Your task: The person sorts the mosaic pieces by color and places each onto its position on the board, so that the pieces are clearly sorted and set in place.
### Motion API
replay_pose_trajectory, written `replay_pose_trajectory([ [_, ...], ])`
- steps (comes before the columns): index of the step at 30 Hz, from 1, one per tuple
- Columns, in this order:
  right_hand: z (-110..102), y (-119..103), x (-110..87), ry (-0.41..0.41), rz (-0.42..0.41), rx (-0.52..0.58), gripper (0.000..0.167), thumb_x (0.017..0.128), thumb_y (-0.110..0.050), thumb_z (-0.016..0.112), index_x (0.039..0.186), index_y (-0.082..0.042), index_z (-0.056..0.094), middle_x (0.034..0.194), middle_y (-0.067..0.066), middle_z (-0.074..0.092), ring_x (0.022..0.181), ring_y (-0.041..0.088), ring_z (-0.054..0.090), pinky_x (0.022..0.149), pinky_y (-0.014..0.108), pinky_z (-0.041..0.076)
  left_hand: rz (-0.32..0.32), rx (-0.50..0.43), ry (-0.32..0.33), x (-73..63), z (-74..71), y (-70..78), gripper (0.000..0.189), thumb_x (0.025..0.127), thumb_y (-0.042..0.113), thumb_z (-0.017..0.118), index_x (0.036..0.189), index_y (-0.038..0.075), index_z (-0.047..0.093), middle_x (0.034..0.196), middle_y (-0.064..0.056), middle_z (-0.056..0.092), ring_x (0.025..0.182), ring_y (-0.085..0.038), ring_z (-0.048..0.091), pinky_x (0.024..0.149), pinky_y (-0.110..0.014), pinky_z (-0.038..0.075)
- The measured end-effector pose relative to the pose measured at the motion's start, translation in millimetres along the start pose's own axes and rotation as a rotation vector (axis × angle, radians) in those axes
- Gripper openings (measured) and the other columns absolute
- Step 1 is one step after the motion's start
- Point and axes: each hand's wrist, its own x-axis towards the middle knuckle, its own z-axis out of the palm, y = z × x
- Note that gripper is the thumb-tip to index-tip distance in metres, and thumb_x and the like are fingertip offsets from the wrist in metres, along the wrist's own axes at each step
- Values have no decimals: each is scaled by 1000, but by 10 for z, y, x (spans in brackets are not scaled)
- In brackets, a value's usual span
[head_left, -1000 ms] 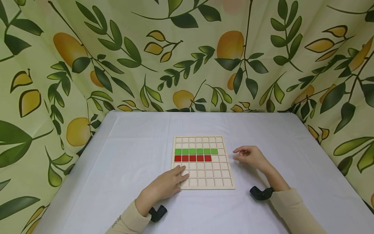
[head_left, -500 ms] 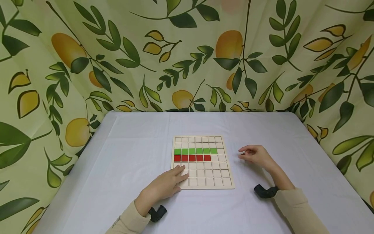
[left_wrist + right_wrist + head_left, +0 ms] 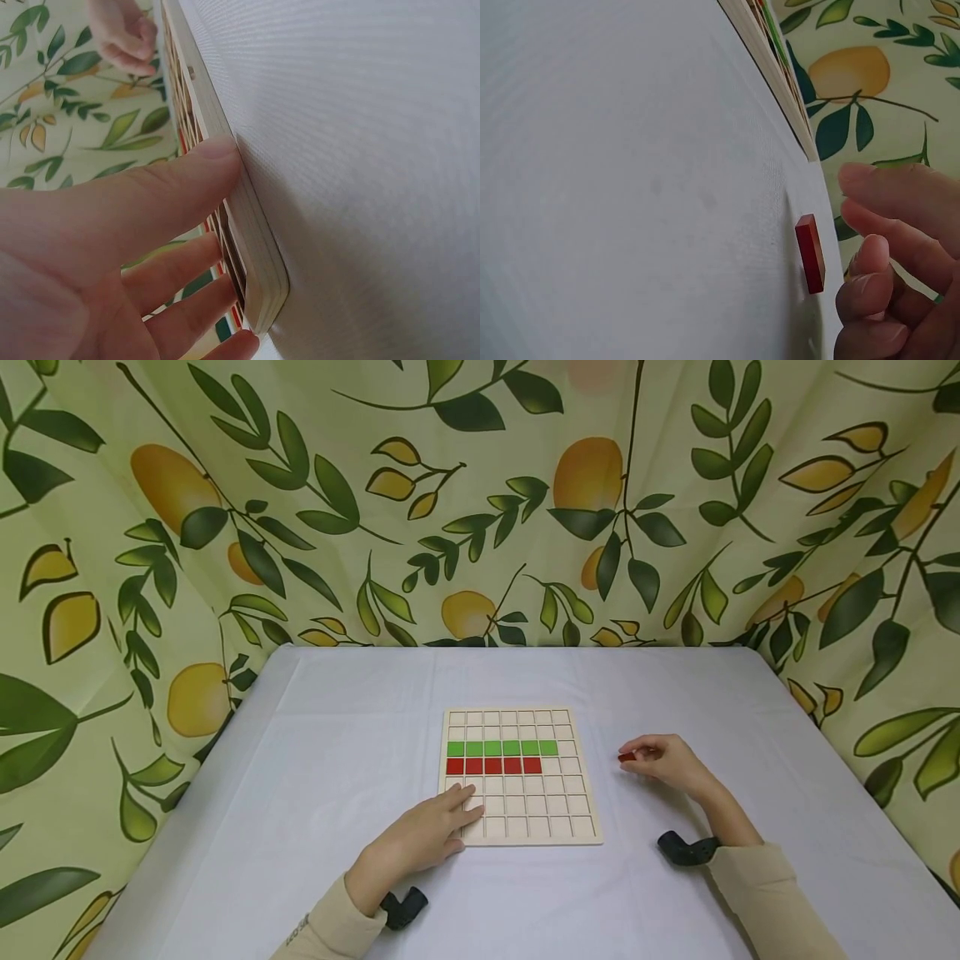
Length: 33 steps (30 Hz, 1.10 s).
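Note:
A square wooden grid board (image 3: 540,806) lies on the table with a row of green tiles (image 3: 492,748) and a shorter row of red tiles (image 3: 492,766) in its cells. Over its near left corner rests my left hand (image 3: 420,831), fingers extended on the cells; the left wrist view shows the thumb (image 3: 214,161) against the board's side edge. Right of the board, my right hand (image 3: 663,762) hovers at a loose red tile (image 3: 627,757). In the right wrist view this red tile (image 3: 810,253) shows apart from the fingertips, close to the white cloth.
White cloth (image 3: 337,735) covers the table. A curtain with fruit and leaf print (image 3: 480,527) hangs behind it and along both sides. Black wrist cameras (image 3: 686,848) stick out below both wrists.
My right hand has moved a little to the right, away from the board. The loose red tile now shows at its fingertips. My left hand has stayed on the board.

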Motion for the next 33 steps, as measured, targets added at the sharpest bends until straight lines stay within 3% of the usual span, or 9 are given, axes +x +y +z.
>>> replay_pose_trajectory([
  [10, -42, 69, 5, -15, 34, -33, 31, 81, -7, 74, 108, 8, 67, 76, 2, 52, 63, 4, 44, 53, 17, 42, 8, -7, 6, -22, -19, 11, 49, 90, 18, 67, 137, 14, 55, 151, -14, 45, 141, -33, 42, 111, -45, 44],
  [33, -96, 128, 54, -55, 50, -52, 35, 78, -2, 73, 111, 10, 64, 73, 0, 49, 65, 4, 43, 54, 17, 38, 3, -3, -1, 0, 1, -7, 50, 90, 19, 66, 138, 15, 54, 152, -12, 43, 142, -32, 41, 112, -45, 44],
])
